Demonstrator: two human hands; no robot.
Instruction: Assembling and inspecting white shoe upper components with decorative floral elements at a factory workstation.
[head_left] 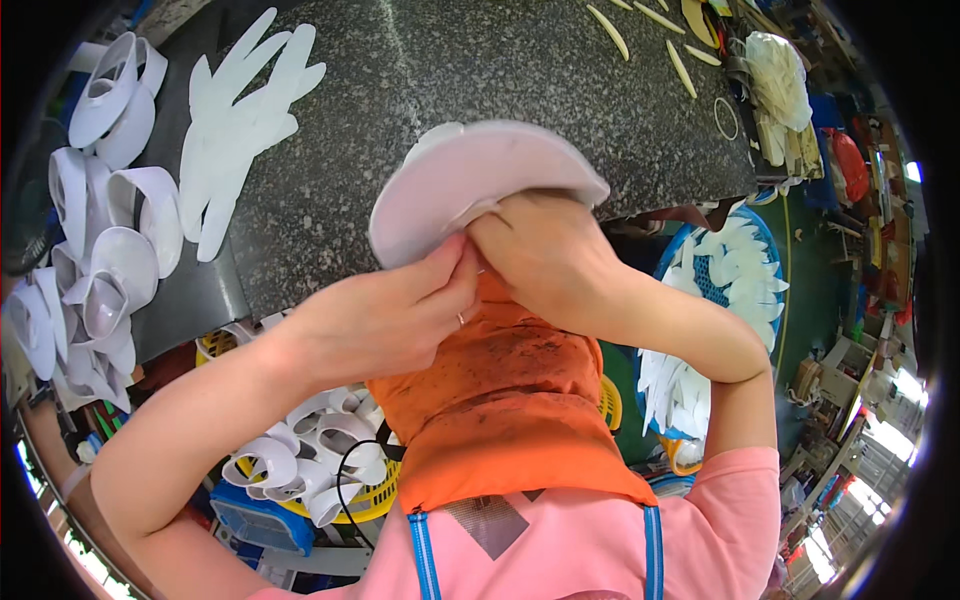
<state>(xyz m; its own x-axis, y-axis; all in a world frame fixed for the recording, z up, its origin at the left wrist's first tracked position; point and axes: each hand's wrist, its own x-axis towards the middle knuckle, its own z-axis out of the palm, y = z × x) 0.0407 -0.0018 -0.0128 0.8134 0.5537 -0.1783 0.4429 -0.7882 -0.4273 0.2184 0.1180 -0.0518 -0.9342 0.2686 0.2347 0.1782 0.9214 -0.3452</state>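
Observation:
Above my orange apron I hold a pale, broad curved piece (480, 175) with a smooth, rounded outer face; its exact kind does not show. My left hand (405, 310) pinches its near lower edge between thumb and fingertips. Close beside it, my right hand (545, 255) is curled at the same edge, its fingers partly hidden under the piece. The two hands nearly touch at the middle of that edge. Beyond them lies a dark speckled worktop (340, 150), with several flat white elongated strips (240, 130) overlapping on its left part.
Looped white pieces (125, 200) are piled along the worktop's left side. More fill a yellow basket (375, 500) at lower left, beside a blue bin (260, 518). A blue basket (715, 265) at right holds white flat pieces. Narrow cream strips (680, 70) lie at far right.

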